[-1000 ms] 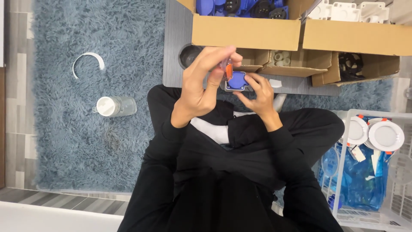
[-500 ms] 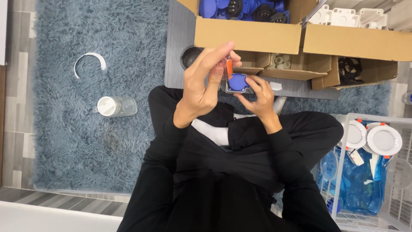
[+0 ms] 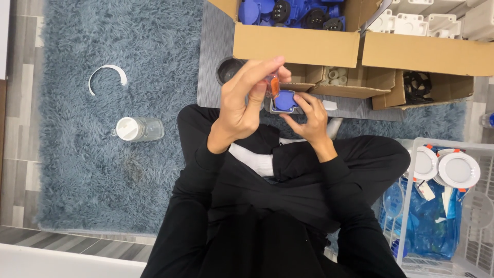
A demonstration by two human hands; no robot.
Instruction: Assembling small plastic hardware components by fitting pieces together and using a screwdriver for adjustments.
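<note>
Blue-lidded grey socket module (image 3: 284,102) is held in front of the crossed legs, just at 6 o'clock from the open cardboard boxes. It is pinched by the right hand (image 3: 307,119), fingers wrapped around its lower and right edges. An orange-handled tool (image 3: 272,85) is gripped by the left hand (image 3: 246,98), thumb and fingers pressed together on the handle; its tip is set at the module's upper left corner, though contact cannot be confirmed.

More blue and black socket parts (image 3: 288,11) are seen in the cardboard box (image 3: 296,45) at 12 o'clock; white housings (image 3: 411,20) are in the box at 1 o'clock. A clear jar with a white lid (image 3: 136,128) lies on the blue shag rug (image 3: 92,170) at 9 o'clock, with a white curved strip (image 3: 106,76) at 10 o'clock. Round white light fittings (image 3: 447,167) sit in a wire basket (image 3: 481,237) at 4 o'clock.
</note>
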